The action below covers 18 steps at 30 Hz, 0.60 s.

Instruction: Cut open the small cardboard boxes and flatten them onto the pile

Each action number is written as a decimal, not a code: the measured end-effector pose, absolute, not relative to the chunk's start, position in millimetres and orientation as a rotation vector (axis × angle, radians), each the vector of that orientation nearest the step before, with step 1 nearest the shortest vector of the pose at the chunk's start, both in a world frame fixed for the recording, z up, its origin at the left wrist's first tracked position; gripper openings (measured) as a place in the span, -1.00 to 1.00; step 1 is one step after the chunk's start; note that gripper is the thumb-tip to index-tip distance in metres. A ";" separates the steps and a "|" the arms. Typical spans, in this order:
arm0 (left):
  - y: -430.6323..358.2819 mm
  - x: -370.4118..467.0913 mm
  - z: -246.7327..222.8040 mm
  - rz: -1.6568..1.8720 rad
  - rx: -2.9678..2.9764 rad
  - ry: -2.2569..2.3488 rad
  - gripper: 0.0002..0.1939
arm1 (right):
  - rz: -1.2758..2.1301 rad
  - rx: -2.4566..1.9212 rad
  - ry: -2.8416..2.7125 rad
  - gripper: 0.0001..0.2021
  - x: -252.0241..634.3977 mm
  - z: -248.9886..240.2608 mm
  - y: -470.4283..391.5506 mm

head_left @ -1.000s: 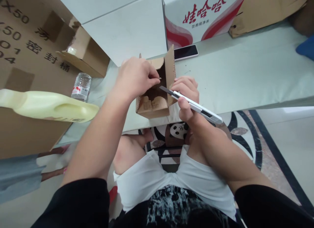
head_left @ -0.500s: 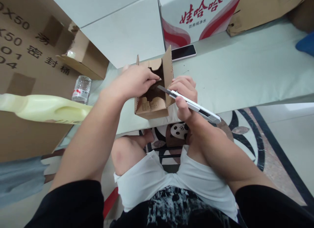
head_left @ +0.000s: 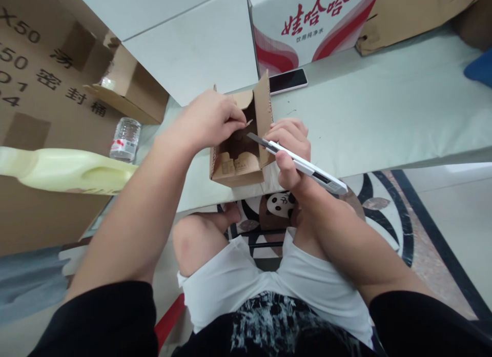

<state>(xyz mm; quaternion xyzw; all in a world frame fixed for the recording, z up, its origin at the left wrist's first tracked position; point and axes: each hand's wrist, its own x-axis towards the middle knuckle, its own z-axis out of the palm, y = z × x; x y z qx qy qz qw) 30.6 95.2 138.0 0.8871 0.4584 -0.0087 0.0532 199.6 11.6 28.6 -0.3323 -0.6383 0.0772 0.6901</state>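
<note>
A small cardboard box [head_left: 238, 178] stands with its top flaps open at the near edge of the covered table. Above its opening, my left hand [head_left: 215, 118] is closed in a pinch on a small pale scrap [head_left: 249, 123], perhaps paper or cardboard. My right hand [head_left: 290, 144] grips a white utility knife [head_left: 307, 167], its blade out and pointing left over the box opening. The fingers of that hand rest against the box's right flap [head_left: 263, 111]. The box's far left side is partly hidden behind my left hand.
A phone [head_left: 288, 81] lies behind the box, before a white and red carton [head_left: 307, 28]. To the left are a clear plastic bottle [head_left: 126, 139], a pale yellow bottle [head_left: 73, 170] and a small brown carton [head_left: 140, 85]. White boxes [head_left: 196, 54] stand at the back.
My left hand has drawn slightly up and left with the scrap, which shows more clearly now. The knife and my right hand have hardly moved.
</note>
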 end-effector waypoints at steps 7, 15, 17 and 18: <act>97.7 20.8 140.8 0.110 2.714 1.340 -0.87 | 0.185 -0.775 -1.470 -0.51 201.2 29.1 9.7; 72.2 -2.8 140.2 0.750 2.436 1.403 -0.65 | 0.275 -0.829 -1.392 -0.41 204.7 23.9 11.7; 66.2 -23.6 122.4 0.766 2.347 1.339 -0.49 | 0.376 -0.913 -1.366 -0.32 204.8 21.6 10.8; 63.6 -32.8 112.4 0.752 2.308 1.317 -0.44 | 0.450 -0.937 -1.379 -0.29 204.6 20.9 10.0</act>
